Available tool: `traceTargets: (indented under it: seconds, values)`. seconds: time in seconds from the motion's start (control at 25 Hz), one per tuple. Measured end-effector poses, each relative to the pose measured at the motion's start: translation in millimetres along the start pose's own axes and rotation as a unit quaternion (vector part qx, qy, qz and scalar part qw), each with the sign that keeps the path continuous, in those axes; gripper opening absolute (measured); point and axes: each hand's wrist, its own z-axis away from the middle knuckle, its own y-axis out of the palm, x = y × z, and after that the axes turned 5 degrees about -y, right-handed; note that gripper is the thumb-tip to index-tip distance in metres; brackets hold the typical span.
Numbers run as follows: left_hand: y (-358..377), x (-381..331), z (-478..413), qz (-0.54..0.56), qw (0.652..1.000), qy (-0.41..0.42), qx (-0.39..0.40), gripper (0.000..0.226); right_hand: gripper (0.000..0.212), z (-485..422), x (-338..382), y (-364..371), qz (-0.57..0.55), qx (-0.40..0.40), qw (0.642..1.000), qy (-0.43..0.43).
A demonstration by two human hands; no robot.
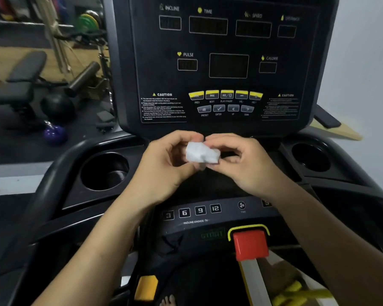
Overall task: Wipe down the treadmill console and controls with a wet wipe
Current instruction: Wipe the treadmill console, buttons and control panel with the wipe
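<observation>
Wipe first: we have it bunched into a small white wad, pinched between both hands in front of the console, just above the dark tray that runs between the two cup holders. Our left hand closes its thumb and fingertips on the wad's left edge, and our right hand clamps its fingertips on the right edge, so both are shut on the same piece of cloth with the knuckles nearly meeting above it. We judge this two-handed pinch to be a matter of preparation, either unfolding the wipe or refolding it to a workable pad, because a crumpled lump would touch the flat panel only at a few points.

We hold it at chest level, clear of every surface, which keeps the damp cloth from pressing any key by accident (the yellow media buttons sit just above our fingers, and the incline keys just below our wrists). The wipe touches neither.

Judging from what we see, no part of the wiping proper is in hand yet; the display windows at the top are dark and we cannot tell whether they are clean or smeared. The next move probably calls for one hand to take the pad alone and carry it up to the panel. The red safety key stands near our right forearm, and a careless elbow could knock it.
</observation>
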Motion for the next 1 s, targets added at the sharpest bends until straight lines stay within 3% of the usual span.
traceTargets:
  seconds: [0.12, 0.24, 0.32, 0.4, 0.52, 0.64, 0.68, 0.76, 0.84, 0.92, 1.0]
  values:
    - [15, -6, 8, -0.105, 0.991, 0.010, -0.082, 0.023, 0.022, 6, 4, -12, -0.039, 0.003, 0.999, 0.007]
    - [40, -17, 19, -0.053, 0.990, -0.029, -0.124, 0.004, 0.014, 23, 8, -28, -0.127, 0.043, 0.991, 0.030]
    - [59, -23, 30, -0.003, 0.991, -0.068, -0.118, 0.014, 0.014, 34, 4, -36, -0.172, 0.033, 0.984, 0.041]
    - [76, -24, 41, 0.022, 0.989, -0.095, -0.112, 0.004, 0.015, 44, -3, -45, -0.200, 0.033, 0.978, 0.056]
    - [99, -18, 62, -0.029, 0.985, -0.122, -0.119, 0.007, 0.014, 68, -18, -44, -0.180, 0.115, 0.973, 0.087]
    - [111, -7, 79, -0.085, 0.970, -0.143, -0.177, 0.007, 0.010, 80, -24, -37, -0.192, 0.175, 0.960, 0.110]
    - [108, -1, 81, -0.161, 0.958, -0.132, -0.197, 0.007, 0.012, 73, -28, -38, -0.160, 0.171, 0.968, 0.092]
    - [92, 19, 82, -0.409, 0.880, -0.093, -0.222, 0.027, 0.016, 39, -43, -44, 0.021, 0.070, 0.997, 0.039]
    - [75, 39, 79, -0.533, 0.813, -0.104, -0.209, 0.054, 0.009, -1, -53, -51, 0.213, -0.011, 0.977, 0.013]
    - [69, 51, 80, -0.532, 0.814, -0.105, -0.207, 0.061, 0.007, -25, -62, -43, 0.355, 0.037, 0.934, 0.015]
    - [68, 52, 79, -0.468, 0.850, -0.078, -0.229, 0.058, 0.010, -34, -66, -23, 0.416, 0.076, 0.906, 0.023]
